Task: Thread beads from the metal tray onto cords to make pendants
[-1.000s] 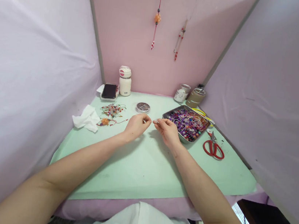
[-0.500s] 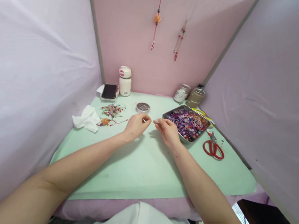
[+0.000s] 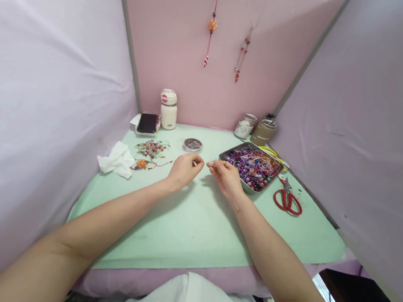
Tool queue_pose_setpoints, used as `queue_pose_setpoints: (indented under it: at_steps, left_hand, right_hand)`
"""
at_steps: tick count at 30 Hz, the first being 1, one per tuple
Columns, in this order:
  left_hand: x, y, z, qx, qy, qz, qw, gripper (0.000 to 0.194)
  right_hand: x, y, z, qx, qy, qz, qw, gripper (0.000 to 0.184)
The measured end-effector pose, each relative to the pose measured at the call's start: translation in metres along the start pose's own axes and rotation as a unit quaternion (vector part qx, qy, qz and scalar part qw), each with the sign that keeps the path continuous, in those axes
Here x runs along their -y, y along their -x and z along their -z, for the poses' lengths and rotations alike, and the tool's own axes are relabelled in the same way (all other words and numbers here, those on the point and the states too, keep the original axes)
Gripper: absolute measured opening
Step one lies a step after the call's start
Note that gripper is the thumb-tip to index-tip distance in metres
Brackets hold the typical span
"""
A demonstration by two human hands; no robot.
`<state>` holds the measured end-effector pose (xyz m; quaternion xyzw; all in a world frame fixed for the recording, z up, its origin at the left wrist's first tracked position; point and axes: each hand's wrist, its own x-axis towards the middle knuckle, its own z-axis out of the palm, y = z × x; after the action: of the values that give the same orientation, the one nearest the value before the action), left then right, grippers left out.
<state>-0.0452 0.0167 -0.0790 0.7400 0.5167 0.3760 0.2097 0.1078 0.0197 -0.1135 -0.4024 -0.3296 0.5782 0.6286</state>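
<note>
My left hand is closed in a pinch above the middle of the green mat; whatever lies between its fingertips is too small to name. Facing it across a narrow gap, my right hand pinches something tiny and pale that I cannot make out. Just right of that hand stands a metal tray full of mostly purple beads with loose thread on top. Behind the left hand sits a small round clear case with dark contents.
Red-handled scissors lie at the right. Leftward are a pile of beaded strings, an orange bead ornament and a crumpled tissue. A white bottle, a phone and jars stand at the back. Two bead strings hang on the wall.
Almost nothing differs. Both hands keep their pinch in the same place, with only slight fingertip movement.
</note>
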Motion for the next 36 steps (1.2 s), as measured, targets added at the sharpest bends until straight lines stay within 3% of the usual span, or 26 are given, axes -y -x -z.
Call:
queue_pose_setpoints:
  at_steps: [36]
  left_hand:
    - [-0.0023, 0.0016, 0.0, 0.004, -0.001, -0.003, 1.0, 0.017]
  right_hand:
    - [-0.0019, -0.0016, 0.002, 0.006, 0.003, 0.0, 1.0, 0.019]
